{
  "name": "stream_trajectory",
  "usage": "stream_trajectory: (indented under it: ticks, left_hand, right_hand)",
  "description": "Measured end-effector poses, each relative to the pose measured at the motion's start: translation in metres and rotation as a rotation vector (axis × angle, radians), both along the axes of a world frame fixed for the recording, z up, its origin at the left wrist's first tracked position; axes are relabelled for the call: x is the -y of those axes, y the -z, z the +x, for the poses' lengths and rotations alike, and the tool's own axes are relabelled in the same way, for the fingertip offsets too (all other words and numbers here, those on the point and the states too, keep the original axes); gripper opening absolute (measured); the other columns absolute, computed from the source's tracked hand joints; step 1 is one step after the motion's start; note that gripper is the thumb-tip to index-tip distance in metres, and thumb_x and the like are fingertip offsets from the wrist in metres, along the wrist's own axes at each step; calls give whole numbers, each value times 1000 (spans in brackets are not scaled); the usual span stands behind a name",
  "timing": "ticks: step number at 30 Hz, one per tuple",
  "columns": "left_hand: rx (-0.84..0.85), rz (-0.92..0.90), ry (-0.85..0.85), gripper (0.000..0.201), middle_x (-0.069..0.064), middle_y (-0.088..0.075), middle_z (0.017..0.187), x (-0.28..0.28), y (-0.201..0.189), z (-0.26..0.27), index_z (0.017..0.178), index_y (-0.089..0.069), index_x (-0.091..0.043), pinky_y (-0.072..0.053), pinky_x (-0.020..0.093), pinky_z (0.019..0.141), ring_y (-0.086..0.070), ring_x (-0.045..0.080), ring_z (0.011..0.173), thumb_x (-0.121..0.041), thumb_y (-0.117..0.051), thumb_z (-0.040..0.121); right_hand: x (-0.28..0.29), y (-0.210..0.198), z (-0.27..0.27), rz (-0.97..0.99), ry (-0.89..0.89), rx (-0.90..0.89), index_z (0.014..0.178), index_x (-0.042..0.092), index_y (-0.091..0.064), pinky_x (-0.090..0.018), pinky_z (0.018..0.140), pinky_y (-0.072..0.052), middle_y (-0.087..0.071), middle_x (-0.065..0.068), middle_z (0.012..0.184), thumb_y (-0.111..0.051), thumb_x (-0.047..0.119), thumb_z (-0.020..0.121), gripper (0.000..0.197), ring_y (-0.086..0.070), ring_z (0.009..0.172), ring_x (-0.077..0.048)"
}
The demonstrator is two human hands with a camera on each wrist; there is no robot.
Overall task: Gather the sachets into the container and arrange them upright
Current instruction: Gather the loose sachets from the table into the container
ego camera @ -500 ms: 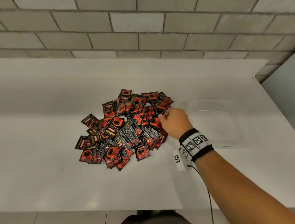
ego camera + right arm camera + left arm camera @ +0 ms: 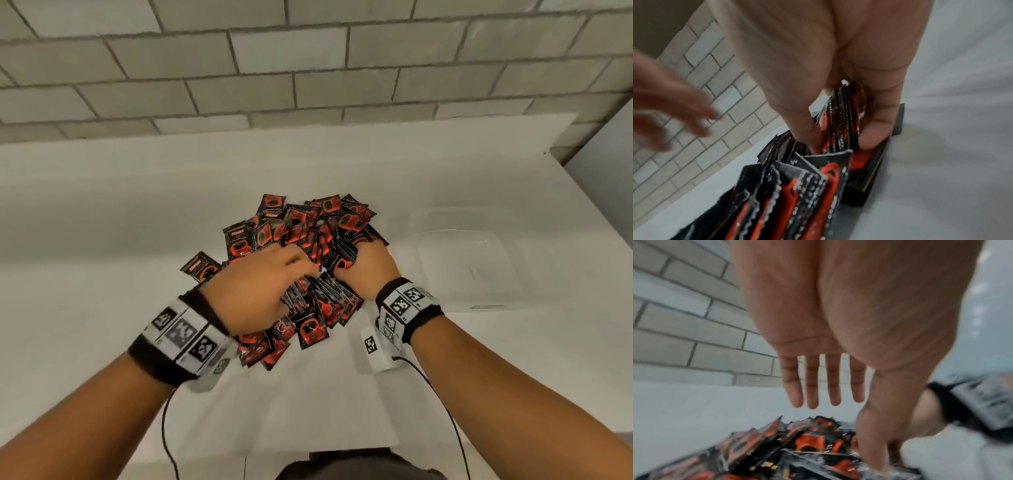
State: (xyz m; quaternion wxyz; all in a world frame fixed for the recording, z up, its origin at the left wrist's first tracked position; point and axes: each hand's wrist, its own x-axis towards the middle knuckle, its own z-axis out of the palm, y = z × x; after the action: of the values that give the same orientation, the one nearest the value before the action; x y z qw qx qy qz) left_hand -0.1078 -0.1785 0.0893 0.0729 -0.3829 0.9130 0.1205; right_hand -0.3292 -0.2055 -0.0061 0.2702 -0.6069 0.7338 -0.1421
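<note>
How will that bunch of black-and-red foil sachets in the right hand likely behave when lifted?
The right hand pinches a bunch of black-and-red foil sachets edge-on: thin and flat, so probably light. The glossy foil looks slippery, so some may fan out. Loose neighbours in the pile of sachets may shift.

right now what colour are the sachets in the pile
Black with a red-orange cup print, the sachets show best in the head view.

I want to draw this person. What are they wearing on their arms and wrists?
Both arms are bare, with no sleeves. Each wrist has a black band: the left wristband and the right wristband. Both carry white blocks printed with black square patterns. A small white box hangs under each wrist, and a thin black cable trails from it.
</note>
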Motion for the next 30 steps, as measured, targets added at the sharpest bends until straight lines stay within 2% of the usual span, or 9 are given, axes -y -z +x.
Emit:
stream_trajectory:
  ticks: [3, 8, 15, 17, 19, 21, 23, 26, 30]
  left_hand:
    - [181, 54, -78, 105, -5, -25, 157, 26, 24, -13, 152, -19, -41, -50, 46, 103, -35, 27, 138, -11, -82, 74]
    - [238, 110, -132, 116, 1, -24, 151, 33, 51, -18, 149, -13, -45, -53, 50, 97, -33, 30, 134, -3, -84, 67]
    - [290, 142, -148, 81, 1, -35, 136, 42, 53, -8, 145, -39, -30, -47, 45, 105, -33, 27, 130, -32, -85, 78]
    - [305, 133, -119, 74, 0, -35, 134, 42, 54, -6, 146, -43, -28, -46, 43, 106, -33, 26, 126, -36, -81, 83]
    - [277, 133, -89, 65, -2, -38, 134, 41, 55, -4, 144, -46, -28, -46, 43, 104, -34, 24, 124, -35, -77, 87]
    - [239, 148, -66, 51, -6, -45, 134, 41, 54, -3, 136, -51, -30, -49, 46, 99, -40, 22, 121, -31, -73, 90]
    - [185, 188, -89, 30, -10, -56, 116, 41, 51, -4, 116, -55, -35, -52, 43, 89, -52, 18, 109, -25, -71, 92]
    - [142, 244, -144, 34, -13, -58, 88, 44, 48, -2, 87, -45, -42, -49, 33, 70, -59, 12, 79, -19, -68, 94]
    - [133, 258, -206, 31, -5, -69, 100, 43, 38, 2, 122, -54, -39, -58, 40, 77, -66, 13, 75, -26, -66, 97]
  right_hand:
    - [-6, -7, -6, -27, 9, 71, 90, 9, -64, -30, 70, -52, -67, -7, 88, -72, 28, 85, 21, -65, 81, -24]
    - [-23, -27, -21, 1, 61, 98, 94, 8, -65, -32, 71, -57, -69, -4, 85, -71, 23, 85, 19, -67, 79, -22]
    - [-49, -101, -47, -285, 148, 333, 119, 23, -56, -16, 62, -48, -68, 10, 94, -75, 27, 89, 36, -67, 75, -9]
    - [-49, -112, -71, -426, 270, 258, 128, 20, -53, -9, 61, -43, -66, 10, 95, -74, 24, 88, 45, -64, 74, -11]
    - [-48, -109, -100, -470, 374, 113, 128, 14, -52, -16, 59, -44, -65, 2, 93, -71, 22, 89, 44, -62, 75, -19]
    - [-46, -93, -125, -356, 408, -10, 127, 9, -52, -27, 66, -45, -70, -11, 97, -68, 20, 90, 42, -65, 82, -31]
    - [-45, -74, -140, -128, 344, -76, 125, 6, -54, -30, 71, -46, -70, -19, 106, -69, 19, 89, 41, -65, 88, -33]
    - [-45, -55, -144, 94, 229, -44, 113, 8, -63, -31, 73, -49, -70, -14, 105, -74, 28, 87, 34, -63, 86, -25]
    - [-44, -47, -144, 170, 155, -95, 115, 7, -66, -37, 88, -52, -69, -14, 112, -63, 53, 91, 52, -64, 101, -29]
